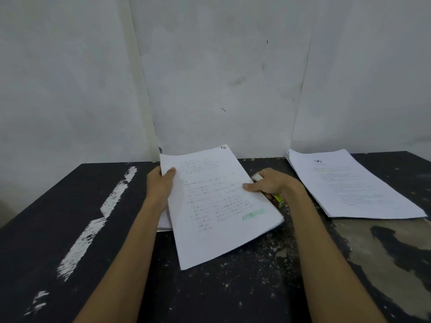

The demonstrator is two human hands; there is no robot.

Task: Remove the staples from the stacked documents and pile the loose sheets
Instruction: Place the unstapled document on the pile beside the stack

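- The document (214, 206) is pinched at its far left corner by the left hand (161, 183). The thumb is laid on the printed face and the other fingers are hidden beneath the sheets. This grip is judged to keep the bundle from sliding while it is worked on.
- A yellow-green and white tool (278, 201), probably the staple remover, is enclosed by the curled fingers of the right hand (275, 185). Its white end projects past the knuckles and its green end emerges on the wrist side.
- The right thumb is pressed flat on the document's right edge. The tool is judged to be parked in the palm so that this thumb is free to steady the paper.
- A small dark mark (223, 147) is seen at the far corner, beyond both thumbs. Whether it is the staple cannot be told.
- A pile of sheets (349, 183) lies outboard of the right knuckles, apart from them. It is judged to be the deposit point, placed within that hand's reach.
- A further paper stack (164, 221) is partly visible beneath the left wrist, under the document, on the black table (210, 287).
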